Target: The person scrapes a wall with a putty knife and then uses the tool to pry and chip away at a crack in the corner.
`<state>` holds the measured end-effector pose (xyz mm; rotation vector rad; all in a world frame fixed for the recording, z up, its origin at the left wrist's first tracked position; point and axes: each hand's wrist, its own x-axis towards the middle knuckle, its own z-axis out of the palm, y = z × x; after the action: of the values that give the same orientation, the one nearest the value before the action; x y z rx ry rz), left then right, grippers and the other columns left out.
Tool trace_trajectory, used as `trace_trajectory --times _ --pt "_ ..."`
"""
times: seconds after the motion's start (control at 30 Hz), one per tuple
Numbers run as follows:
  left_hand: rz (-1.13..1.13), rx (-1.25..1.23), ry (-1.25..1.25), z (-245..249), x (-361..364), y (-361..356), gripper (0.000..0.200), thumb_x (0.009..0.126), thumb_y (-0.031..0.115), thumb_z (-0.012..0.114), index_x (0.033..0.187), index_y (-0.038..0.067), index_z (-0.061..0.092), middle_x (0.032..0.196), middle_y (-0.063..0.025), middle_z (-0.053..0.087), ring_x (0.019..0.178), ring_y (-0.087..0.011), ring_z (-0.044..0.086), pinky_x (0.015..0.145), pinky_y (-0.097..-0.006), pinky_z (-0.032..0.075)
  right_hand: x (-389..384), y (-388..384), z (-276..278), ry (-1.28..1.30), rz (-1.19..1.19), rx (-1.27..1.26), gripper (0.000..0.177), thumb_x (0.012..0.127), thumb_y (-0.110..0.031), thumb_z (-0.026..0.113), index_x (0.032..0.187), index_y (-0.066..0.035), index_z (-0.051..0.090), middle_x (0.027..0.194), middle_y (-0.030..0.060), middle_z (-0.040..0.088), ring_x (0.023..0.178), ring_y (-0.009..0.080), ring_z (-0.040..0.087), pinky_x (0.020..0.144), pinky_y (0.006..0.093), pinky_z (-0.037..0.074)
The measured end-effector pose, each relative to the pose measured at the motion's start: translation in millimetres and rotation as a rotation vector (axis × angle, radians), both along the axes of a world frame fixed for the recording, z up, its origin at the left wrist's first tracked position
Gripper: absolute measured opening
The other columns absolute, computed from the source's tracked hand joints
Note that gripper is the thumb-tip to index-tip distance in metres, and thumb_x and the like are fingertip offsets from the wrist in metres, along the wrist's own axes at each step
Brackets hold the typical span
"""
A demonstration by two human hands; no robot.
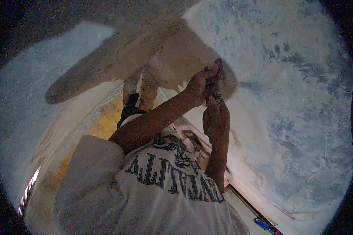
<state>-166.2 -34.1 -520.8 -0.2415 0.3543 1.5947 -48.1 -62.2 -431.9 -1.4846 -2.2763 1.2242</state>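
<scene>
My left hand (200, 87) reaches in from the left, its fingers closed around a small dark object (212, 84) close to the wall. Just below it, my right hand (216, 117) has its thumb and fingers pinched at the lower end of the same dark object, where a small shiny spot shows. Dim light and the fingers hide what kind of thing it is. Both hands are close together in front of the mottled wall (286, 98), which is pale with blue-grey patches.
A broad shadow (102, 66) falls across the wall around the hands. Below my left forearm are a black item (130, 113) and a yellow-orange surface (108, 117). A blue object (264, 225) lies at the lower right, beside a dark strip (245, 203).
</scene>
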Motion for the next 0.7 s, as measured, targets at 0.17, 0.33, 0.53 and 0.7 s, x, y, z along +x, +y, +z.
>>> trace_trajectory --times 0.17,0.33,0.53,0.7 --pt "-0.087 0.161 -0.018 -6 -16 -9 0.03 0.094 0.041 0.063 0.094 0.011 0.062 0.081 -0.0031 0.065 0.068 -0.0162 0.062 0.06 -0.0313 0.05 6 -2 -34 -0.005 0.28 0.484 0.03 0.086 0.003 0.056 0.116 0.0 0.055 0.087 0.0174 0.056 0.068 0.0295 0.054 0.058 0.0381 0.047" --pt "0.021 0.033 0.027 10 -7 -2 0.031 0.093 0.041 0.064 0.093 0.01 0.063 0.078 -0.0026 0.065 0.064 -0.0167 0.061 0.059 -0.0326 0.05 9 5 -16 0.091 0.206 0.292 0.034 0.085 0.005 0.056 0.119 -0.002 0.054 0.089 0.0185 0.056 0.067 0.0317 0.054 0.056 0.0379 0.045" --pt "-0.017 0.083 -0.031 1 -6 -1 0.016 0.095 0.026 0.056 0.098 0.011 0.061 0.075 -0.0037 0.064 0.061 -0.0175 0.061 0.056 -0.0321 0.053 0 4 -13 0.133 0.195 0.389 0.018 0.091 0.001 0.053 0.109 -0.003 0.055 0.081 0.0153 0.054 0.061 0.0281 0.049 0.052 0.0348 0.041" --pt "0.023 0.074 -0.102 14 -11 -6 0.012 0.096 0.02 0.053 0.1 0.011 0.059 0.076 -0.0045 0.063 0.065 -0.0169 0.062 0.059 -0.0309 0.055 -9 -1 -1 0.077 0.033 0.113 0.008 0.095 -0.004 0.051 0.1 0.0 0.054 0.075 0.0125 0.05 0.059 0.0245 0.045 0.052 0.0334 0.039"
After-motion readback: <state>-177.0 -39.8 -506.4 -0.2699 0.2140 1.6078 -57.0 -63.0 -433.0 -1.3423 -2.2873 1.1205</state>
